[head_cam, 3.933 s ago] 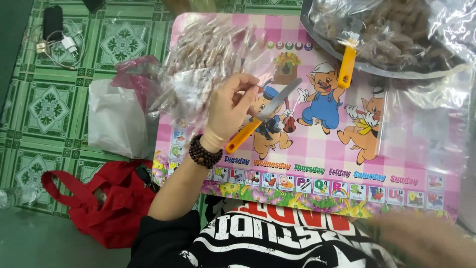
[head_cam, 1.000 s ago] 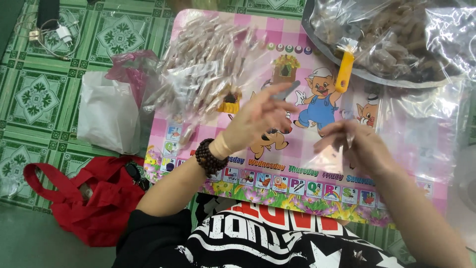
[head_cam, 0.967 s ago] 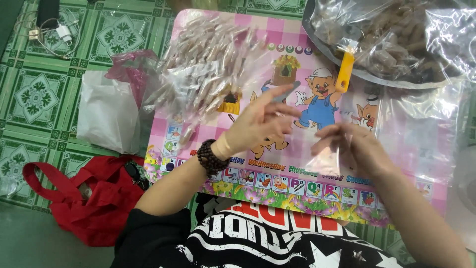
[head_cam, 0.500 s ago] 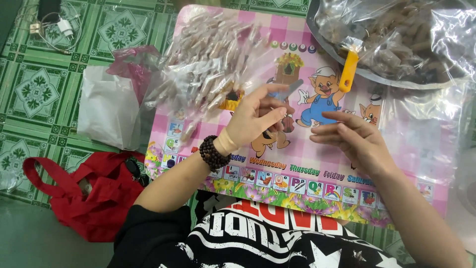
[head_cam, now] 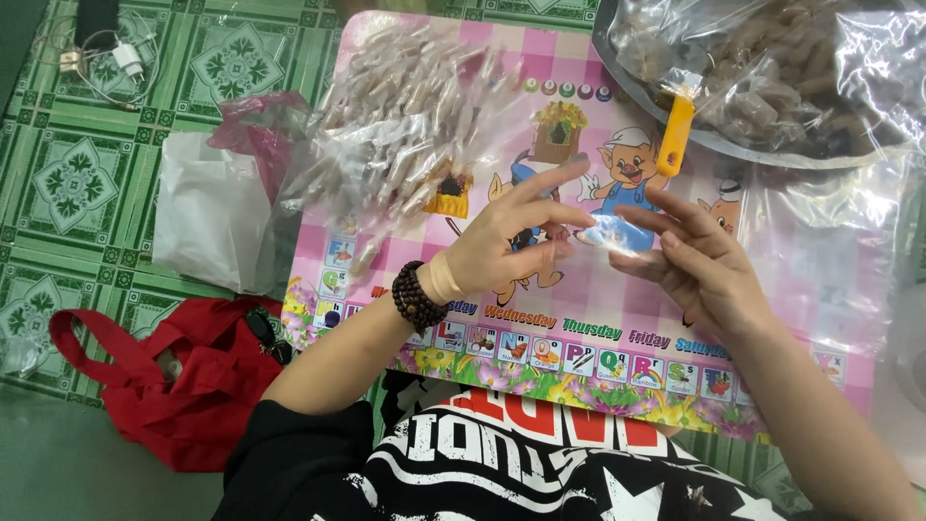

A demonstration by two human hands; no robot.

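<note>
Over a pink cartoon-printed table (head_cam: 617,318), my left hand (head_cam: 511,236) and my right hand (head_cam: 699,260) meet around a small clear plastic wrapper (head_cam: 610,232), each pinching one end of it. A dark bead bracelet (head_cam: 417,296) circles my left wrist. Whether anything is inside the wrapper cannot be told. Just beyond my left fingers lies a heap of small wrapped brown sticks (head_cam: 405,135) on clear plastic.
A metal basin (head_cam: 675,125) lined with plastic holds brown sticks at the far right, with an orange handle (head_cam: 675,135) leaning on its rim. A white bag (head_cam: 207,212), a pink bag (head_cam: 256,130) and a red cloth bag (head_cam: 183,386) lie left on the green tiled floor. A charger (head_cam: 116,58) lies far left.
The scissors that my left hand held earlier are gone from it. Both hands have come together at the table's middle and now pinch the small clear wrapper between them.
</note>
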